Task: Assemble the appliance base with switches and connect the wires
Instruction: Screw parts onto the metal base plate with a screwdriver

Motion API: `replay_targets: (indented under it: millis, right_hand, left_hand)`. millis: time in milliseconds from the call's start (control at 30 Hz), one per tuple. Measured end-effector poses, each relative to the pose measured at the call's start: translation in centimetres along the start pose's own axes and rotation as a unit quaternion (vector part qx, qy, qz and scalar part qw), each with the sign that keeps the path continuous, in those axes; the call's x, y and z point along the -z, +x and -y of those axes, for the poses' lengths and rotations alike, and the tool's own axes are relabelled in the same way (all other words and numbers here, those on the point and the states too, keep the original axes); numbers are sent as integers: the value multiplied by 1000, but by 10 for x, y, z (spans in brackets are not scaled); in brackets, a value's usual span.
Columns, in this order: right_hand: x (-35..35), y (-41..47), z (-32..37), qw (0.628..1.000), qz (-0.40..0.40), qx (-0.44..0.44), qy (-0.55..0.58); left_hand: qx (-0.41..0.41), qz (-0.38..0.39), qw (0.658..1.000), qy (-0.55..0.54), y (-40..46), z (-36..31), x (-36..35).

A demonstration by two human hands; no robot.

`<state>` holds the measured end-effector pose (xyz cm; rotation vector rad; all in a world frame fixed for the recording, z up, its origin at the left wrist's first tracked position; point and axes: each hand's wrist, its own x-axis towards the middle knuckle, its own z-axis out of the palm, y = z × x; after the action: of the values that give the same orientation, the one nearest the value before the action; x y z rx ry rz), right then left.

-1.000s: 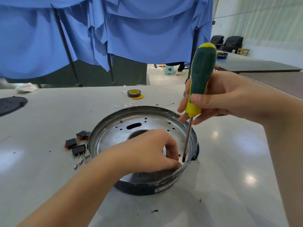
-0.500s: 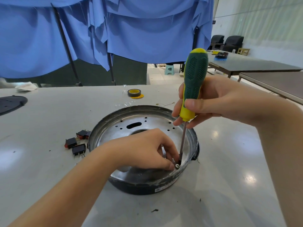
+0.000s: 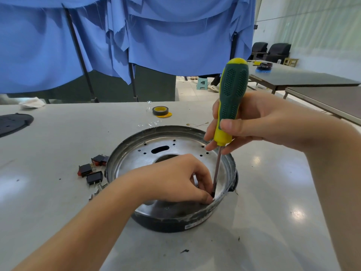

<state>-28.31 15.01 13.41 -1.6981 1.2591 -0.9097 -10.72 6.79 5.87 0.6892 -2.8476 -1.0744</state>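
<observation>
The base [image 3: 172, 178] sits on the worktop [image 3: 273, 212], rim up, near the person, and both hands are working at its near right side. The right hand [image 3: 259, 124] is wrapped round the screwdriver [image 3: 230, 106] low on the handle, thumb across the yellow collar, fingers curled behind. The shaft drops nearly upright into the base, tip down by the inner wall. The left hand [image 3: 175, 178] reaches in from the near side, fingertips pinched together right at the tip. Whatever they pinch is hidden; I'd guess a screw, but I cannot tell.

To my eye this is a fastener being started, and the trick is alignment. Keep the shaft straight over the hole, because the slight lean it has now could let the tip skate off onto the shiny metal. Press down before turning, go slowly for the first turns, and only let the left fingers off once the thread bites. Those fingertips are touching the blade, so a slip would land on them. The base isn't clamped, and the left wrist lying over the rim looks like all that steadies it.

Three switches [image 3: 91, 170] lie on the worktop just left of the base, none fitted, with small metal bits near them. A tape roll [image 3: 160, 111] waits well beyond. Plenty of this job is left, I'd say.
</observation>
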Motion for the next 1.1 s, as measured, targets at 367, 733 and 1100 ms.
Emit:
replay_targets:
  millis: [367, 733, 1100]
  right_hand:
    - [-2, 1, 3, 996, -58, 14, -60]
    - [-18, 12, 4, 948, -172, 95, -251]
    - [2, 2, -1, 994, -43, 36, -91]
  left_hand:
    - [6, 10, 1000, -7, -1, 3, 0]
    - [-54, -77, 985, -145, -5, -11, 7]
    - [-71, -119, 977, -160, -3, -13, 1]
